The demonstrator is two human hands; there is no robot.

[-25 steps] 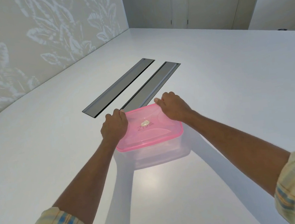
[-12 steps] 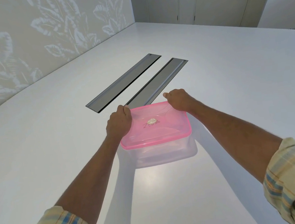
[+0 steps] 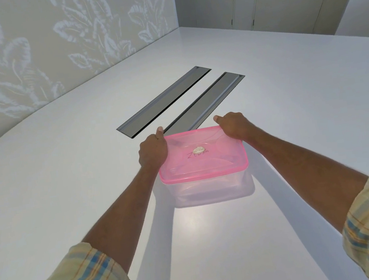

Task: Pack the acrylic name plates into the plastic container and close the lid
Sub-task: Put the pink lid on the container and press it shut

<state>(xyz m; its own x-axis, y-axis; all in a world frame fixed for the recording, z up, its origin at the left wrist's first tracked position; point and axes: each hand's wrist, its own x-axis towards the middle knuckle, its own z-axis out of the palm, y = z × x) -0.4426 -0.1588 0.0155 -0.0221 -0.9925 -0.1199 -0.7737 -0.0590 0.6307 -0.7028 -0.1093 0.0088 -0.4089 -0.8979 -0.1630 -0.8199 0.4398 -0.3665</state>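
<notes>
A clear plastic container [image 3: 212, 189] stands on the white table [image 3: 69, 187] in front of me, with a translucent pink lid [image 3: 204, 158] lying flat on top of it. The lid bears a small round sticker and handwritten letters. My left hand [image 3: 152, 152] grips the lid's far left corner, thumb up at the rim. My right hand [image 3: 232, 126] presses on the far right corner, fingers curled over the edge. Faint flat shapes show through the container's wall; I cannot tell whether they are name plates.
Two long grey recessed channels [image 3: 165, 100] [image 3: 209, 101] run diagonally in the table just beyond the container. A leaf-patterned wall [image 3: 42, 52] borders the table on the left, and cabinet doors [image 3: 255, 0] stand at the far end.
My right hand has slid from the lid's top toward its far right corner. The left hand stays on the far left corner. The view has tilted a little.
</notes>
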